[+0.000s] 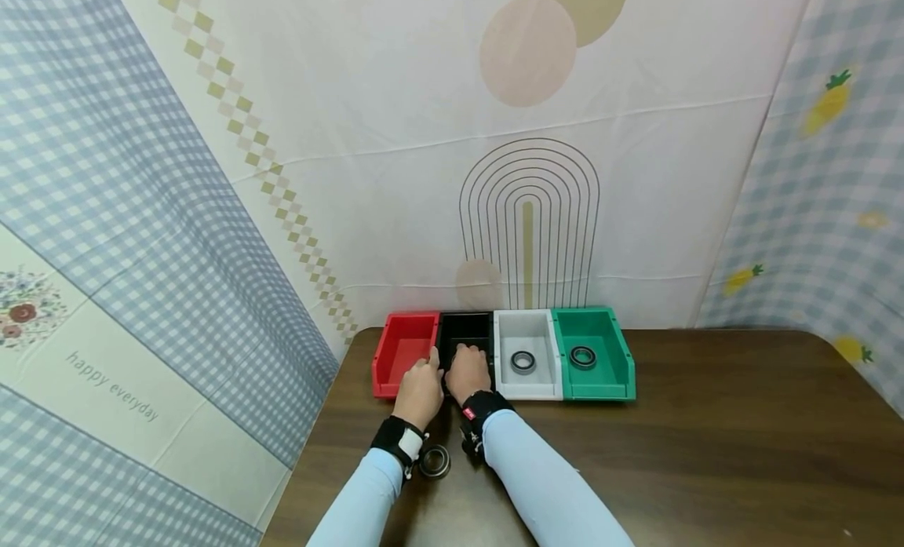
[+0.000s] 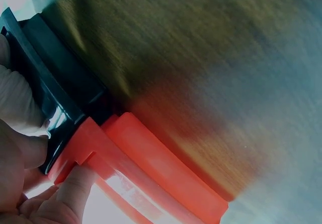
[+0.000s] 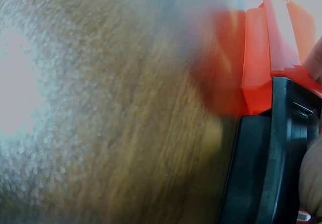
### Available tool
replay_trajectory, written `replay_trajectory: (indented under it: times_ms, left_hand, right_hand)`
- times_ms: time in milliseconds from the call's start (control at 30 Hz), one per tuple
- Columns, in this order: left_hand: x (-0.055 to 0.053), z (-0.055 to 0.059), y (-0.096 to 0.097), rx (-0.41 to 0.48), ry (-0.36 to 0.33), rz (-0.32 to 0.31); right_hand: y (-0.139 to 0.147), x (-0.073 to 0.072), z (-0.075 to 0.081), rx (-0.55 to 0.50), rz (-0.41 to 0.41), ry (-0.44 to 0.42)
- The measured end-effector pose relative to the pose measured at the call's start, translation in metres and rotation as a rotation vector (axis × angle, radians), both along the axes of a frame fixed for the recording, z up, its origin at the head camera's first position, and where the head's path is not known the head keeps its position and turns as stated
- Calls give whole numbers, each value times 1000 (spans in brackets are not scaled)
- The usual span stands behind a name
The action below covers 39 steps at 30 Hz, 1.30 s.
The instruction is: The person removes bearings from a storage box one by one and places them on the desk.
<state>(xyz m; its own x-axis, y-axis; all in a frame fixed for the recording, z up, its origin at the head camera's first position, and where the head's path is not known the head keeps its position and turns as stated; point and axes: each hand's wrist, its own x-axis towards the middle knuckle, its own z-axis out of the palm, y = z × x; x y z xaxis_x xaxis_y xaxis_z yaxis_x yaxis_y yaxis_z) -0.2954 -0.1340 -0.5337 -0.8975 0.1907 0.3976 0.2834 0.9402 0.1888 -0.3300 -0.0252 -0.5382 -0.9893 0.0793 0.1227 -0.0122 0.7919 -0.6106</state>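
My left hand (image 1: 419,390) is at the border between the red bin (image 1: 384,383) and the black bin (image 1: 466,322). In the left wrist view one of its fingers (image 2: 75,189) lies over the red rim, and the thumb is close to the black corner. My right hand (image 1: 468,372) reaches down into the black bin, knuckles up and fingertips hidden; I cannot tell what it holds there. Behind the left wrist, a dark steel ball bearing (image 1: 445,464) lies on the table. Another bearing (image 1: 523,362) sits in the white bin (image 1: 528,322), and a third bearing (image 1: 582,357) in the green bin (image 1: 621,391).
The bins stand side by side in a row at the back edge of the brown wooden table (image 1: 706,421). Close behind them hangs a printed cloth (image 1: 395,217). A blue checked cloth (image 1: 176,217) hangs along the left side.
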Motion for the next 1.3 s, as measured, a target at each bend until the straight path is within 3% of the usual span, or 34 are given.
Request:
replay_trajectory:
  times_ms: [867,1300]
  left_hand:
    - [2,3,2,4,-10,14]
    - [2,1,1,-6,1,15]
  right_hand:
    - [0,-1,-3,58,-1,-25]
    - [-1,0,-6,73,2,23]
